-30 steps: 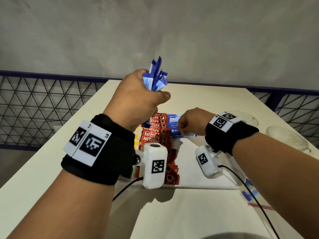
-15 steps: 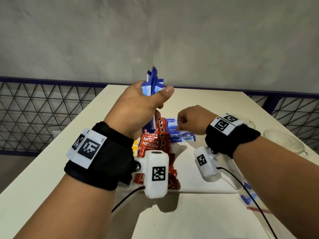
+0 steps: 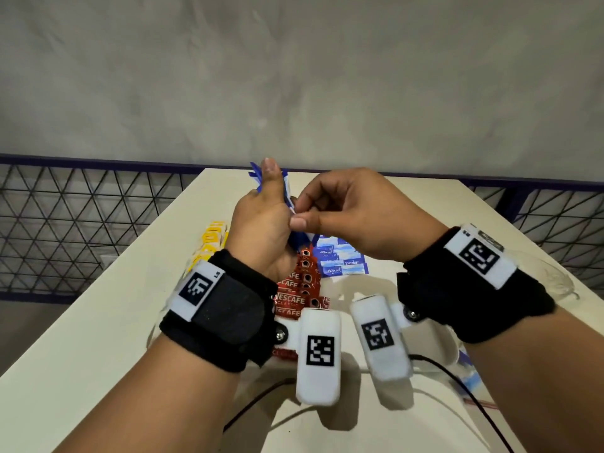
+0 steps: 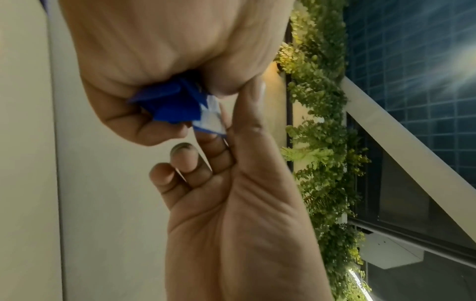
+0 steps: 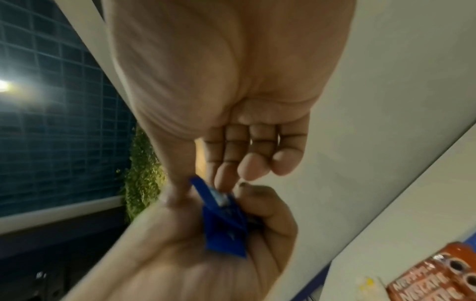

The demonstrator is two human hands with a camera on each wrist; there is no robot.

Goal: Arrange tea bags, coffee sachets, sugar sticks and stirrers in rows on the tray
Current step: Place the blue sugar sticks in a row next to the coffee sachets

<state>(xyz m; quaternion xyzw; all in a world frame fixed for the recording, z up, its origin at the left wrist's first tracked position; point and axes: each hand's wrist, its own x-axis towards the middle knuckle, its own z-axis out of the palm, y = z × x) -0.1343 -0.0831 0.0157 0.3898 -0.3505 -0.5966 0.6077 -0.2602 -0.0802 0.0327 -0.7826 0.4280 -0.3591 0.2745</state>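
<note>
Right hand [image 3: 356, 220] has come up off the tray row to meet the left hand [image 3: 261, 230] above the coffee sachets [image 3: 299, 286]. Left hand clenches a bundle of blue sugar sticks [image 4: 177, 103]; right thumb and forefinger pinch 1 stick's end. Laid sugar sticks [image 3: 340, 261] sit just right of the coffee sachets, yellow tea bags [image 3: 209, 246] left of them, all on the counter [image 3: 98, 338].

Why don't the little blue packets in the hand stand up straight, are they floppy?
Probably a bit floppy. The blue packets fan out at odd angles above the left hand, so they look thin and bendy. The right hand pinches one with just thumb and fingertip, so it is likely very light. Loosely held, some might slip out.
</note>
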